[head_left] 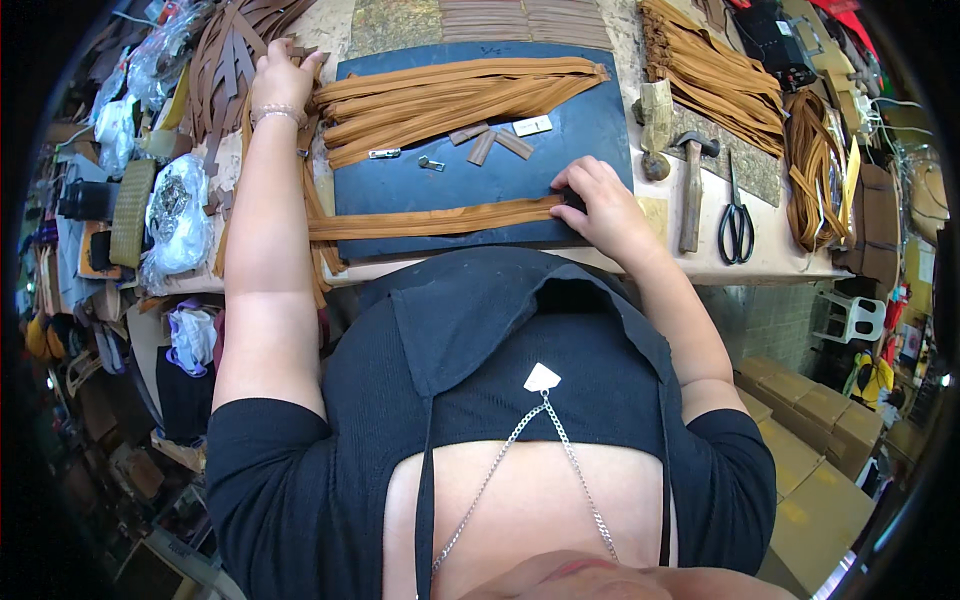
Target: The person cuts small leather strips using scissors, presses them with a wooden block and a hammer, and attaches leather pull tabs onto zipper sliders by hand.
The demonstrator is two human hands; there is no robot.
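A long tan zipper (440, 218) lies stretched along the near side of the dark blue board (400, 182). At its right end my right hand (608, 212) is closed around a small black object (573, 199), whose kind I cannot make out. My left hand (283, 82) reaches to the far left, fingers curled on a short brown strip at the edge of a heap of brown leather-like strips (225, 75). Behind the long zipper are a bundle of tan zippers (450, 100), two metal zipper sliders (431, 163), several short brown pieces (481, 148) and a small white block (532, 126).
Right of the board lie a hammer (691, 190), black scissors (736, 220) and a rounded tool (655, 130). More tan zipper bundles (715, 75) fill the far right. Plastic-wrapped items (178, 215) crowd the left edge. Cardboard boxes (815, 500) stand at lower right.
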